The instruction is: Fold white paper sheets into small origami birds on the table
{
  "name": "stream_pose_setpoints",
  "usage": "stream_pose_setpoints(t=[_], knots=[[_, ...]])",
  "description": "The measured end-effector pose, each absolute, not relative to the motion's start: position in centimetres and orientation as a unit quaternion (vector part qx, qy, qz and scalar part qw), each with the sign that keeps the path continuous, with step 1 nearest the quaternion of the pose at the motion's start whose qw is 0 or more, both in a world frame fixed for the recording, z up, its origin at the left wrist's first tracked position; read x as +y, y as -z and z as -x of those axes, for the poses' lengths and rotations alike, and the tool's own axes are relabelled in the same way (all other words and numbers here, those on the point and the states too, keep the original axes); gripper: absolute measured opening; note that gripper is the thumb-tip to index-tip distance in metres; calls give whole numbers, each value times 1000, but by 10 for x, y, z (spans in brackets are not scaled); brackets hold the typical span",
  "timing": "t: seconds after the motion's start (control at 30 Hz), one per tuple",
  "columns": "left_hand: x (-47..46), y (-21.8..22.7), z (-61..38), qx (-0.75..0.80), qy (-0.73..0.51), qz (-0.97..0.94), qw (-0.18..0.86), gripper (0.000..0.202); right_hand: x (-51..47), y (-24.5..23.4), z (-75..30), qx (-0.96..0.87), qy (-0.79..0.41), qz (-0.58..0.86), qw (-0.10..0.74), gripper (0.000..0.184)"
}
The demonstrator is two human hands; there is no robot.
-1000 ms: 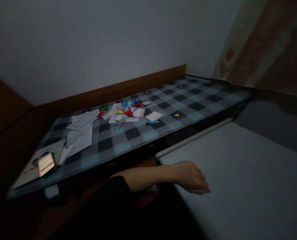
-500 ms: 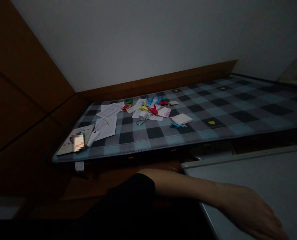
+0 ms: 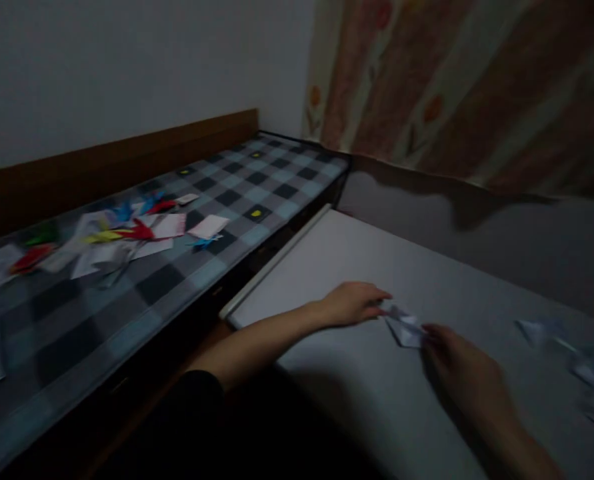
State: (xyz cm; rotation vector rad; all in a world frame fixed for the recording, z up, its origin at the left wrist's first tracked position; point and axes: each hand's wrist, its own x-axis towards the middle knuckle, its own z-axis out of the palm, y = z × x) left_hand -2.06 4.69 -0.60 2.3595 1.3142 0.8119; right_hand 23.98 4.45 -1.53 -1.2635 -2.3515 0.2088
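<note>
A folded white paper piece (image 3: 404,329), perhaps an origami figure, spans the gap between my two hands just over the white tabletop (image 3: 341,253). Its left tip is pinched by the fingers of my left hand (image 3: 353,304). From the other side, my right hand (image 3: 464,367) grips the right end between thumb and fingers. Blur and dim light hide the exact folds. Farther right on the table lie more folded pale papers (image 3: 541,331), also smeared.
Left of the table stands a bed with a checked mattress (image 3: 227,197). Loose white papers (image 3: 151,249), a red folded paper bird (image 3: 139,231) and a blue folded paper piece (image 3: 205,242) lie on it. A patterned curtain (image 3: 401,87) hangs behind the table.
The view has swung right, from the bed towards the table. My right hand and the folded white paper have come into sight, with both hands holding the paper.
</note>
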Motion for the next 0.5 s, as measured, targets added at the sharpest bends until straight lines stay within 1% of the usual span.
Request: stream_pose_setpoints(t=[0.03, 0.07, 0.17, 0.23, 0.3, 0.4, 0.5], knots=[[51, 11, 17, 465, -288, -818, 176, 31, 48, 11, -236, -848, -98, 476, 211, 20], [54, 15, 14, 469, -295, -812, 182, 28, 52, 9, -230, -837, -134, 487, 213, 18], [55, 17, 8, 481, -308, -801, 180, 21, 60, 5, -212, -811, -201, 487, 257, 13], [55, 15, 6, 458, -278, -829, 162, 21, 62, 7, -205, -803, -223, 479, 276, 10], [55, 15, 2, 443, -248, -853, 121, 22, 64, 10, -201, -802, -237, 473, 276, 8], [60, 15, -5, 449, -213, -864, 83, 21, 70, 15, -201, -817, -208, 478, 248, 9], [64, 15, -13, 476, -219, -848, 76, 21, 75, 16, -201, -829, -157, 482, 238, 13]])
